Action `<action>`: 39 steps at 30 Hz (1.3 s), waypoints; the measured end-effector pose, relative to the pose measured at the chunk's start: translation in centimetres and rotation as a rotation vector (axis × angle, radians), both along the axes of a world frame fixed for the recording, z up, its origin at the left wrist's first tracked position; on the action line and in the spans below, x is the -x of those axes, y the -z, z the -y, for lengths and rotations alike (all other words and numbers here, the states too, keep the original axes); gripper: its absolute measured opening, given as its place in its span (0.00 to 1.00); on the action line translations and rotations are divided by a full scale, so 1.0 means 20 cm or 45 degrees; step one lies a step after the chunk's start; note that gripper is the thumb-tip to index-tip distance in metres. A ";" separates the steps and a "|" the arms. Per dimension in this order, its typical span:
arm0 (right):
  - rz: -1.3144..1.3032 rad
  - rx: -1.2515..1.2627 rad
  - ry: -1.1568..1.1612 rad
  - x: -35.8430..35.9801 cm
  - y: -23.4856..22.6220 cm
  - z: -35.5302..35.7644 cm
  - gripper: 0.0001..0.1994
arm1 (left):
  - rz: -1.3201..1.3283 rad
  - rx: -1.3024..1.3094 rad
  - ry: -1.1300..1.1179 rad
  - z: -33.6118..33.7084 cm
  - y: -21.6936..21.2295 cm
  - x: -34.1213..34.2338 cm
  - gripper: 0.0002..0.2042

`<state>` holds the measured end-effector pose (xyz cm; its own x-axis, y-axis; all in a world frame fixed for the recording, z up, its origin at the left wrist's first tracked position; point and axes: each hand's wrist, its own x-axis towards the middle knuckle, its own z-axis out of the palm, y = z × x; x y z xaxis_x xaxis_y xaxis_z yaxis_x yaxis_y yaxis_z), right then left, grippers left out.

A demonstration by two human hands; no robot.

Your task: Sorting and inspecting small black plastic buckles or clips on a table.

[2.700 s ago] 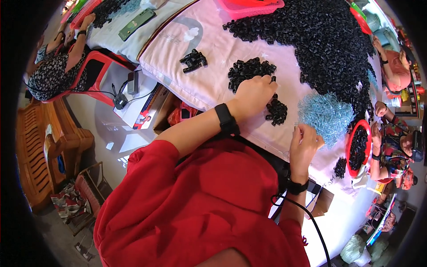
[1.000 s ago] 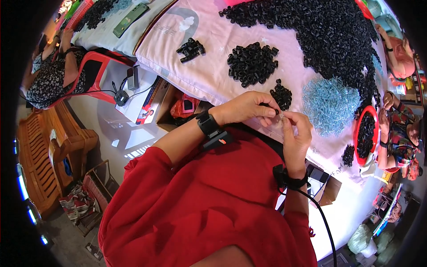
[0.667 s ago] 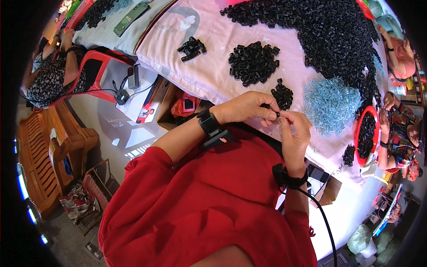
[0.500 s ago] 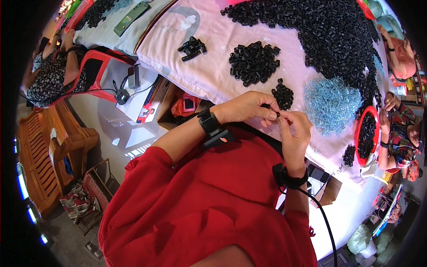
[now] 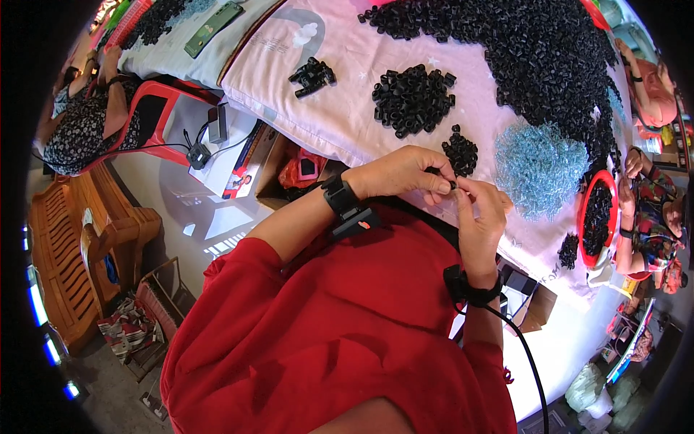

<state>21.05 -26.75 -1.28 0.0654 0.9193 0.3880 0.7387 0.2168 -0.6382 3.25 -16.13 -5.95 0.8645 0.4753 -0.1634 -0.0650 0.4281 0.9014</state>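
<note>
My left hand (image 5: 408, 173) and my right hand (image 5: 481, 208) meet at the near edge of the cloth-covered table, fingertips almost touching. Between the left thumb and forefinger sits a small black plastic piece (image 5: 453, 185). The right thumb and forefinger pinch at its end; whatever they hold is too small to make out. Just beyond the fingers lies a small heap of little black parts (image 5: 460, 153). To its right is a pile of clear bluish springy-looking pieces (image 5: 541, 171). Farther back are a heap of black ring-like caps (image 5: 413, 100) and a cluster of longer black pieces (image 5: 312, 77).
A large spread of black parts (image 5: 549, 65) covers the far right of the table. A red-rimmed basket (image 5: 613, 217) with black parts stands at the right edge. Other people sit left and right. A black cable (image 5: 531, 347) runs from my right wrist. A phone (image 5: 214, 30) lies far left.
Both hands stay at nearly the same place. The right hand's fingers have shifted slightly, with its outer fingers spreading a little to the right.
</note>
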 end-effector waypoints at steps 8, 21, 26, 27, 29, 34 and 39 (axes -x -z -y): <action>0.183 -0.046 -0.020 -0.01 0.02 0.01 0.06 | -0.019 0.008 0.006 0.00 -0.02 0.01 0.11; 0.120 0.036 -0.102 -0.01 -0.02 0.01 0.09 | 0.004 -0.030 0.012 0.00 -0.01 0.01 0.10; 0.046 -0.006 -0.026 0.00 0.03 0.02 0.11 | -0.019 -0.046 0.022 0.00 -0.02 0.00 0.10; 0.045 -0.005 -0.027 0.00 0.03 0.01 0.11 | -0.027 -0.057 0.025 0.00 -0.02 0.00 0.10; 0.240 -0.073 -0.092 0.00 0.00 0.01 0.10 | -0.030 -0.061 0.029 -0.01 -0.02 0.01 0.10; 0.266 -0.041 -0.055 0.00 0.00 0.01 0.11 | -0.030 -0.066 0.016 0.00 -0.02 0.01 0.10; 0.186 0.042 -0.144 -0.02 0.00 0.03 0.11 | 0.014 -0.130 0.046 -0.01 -0.01 0.01 0.10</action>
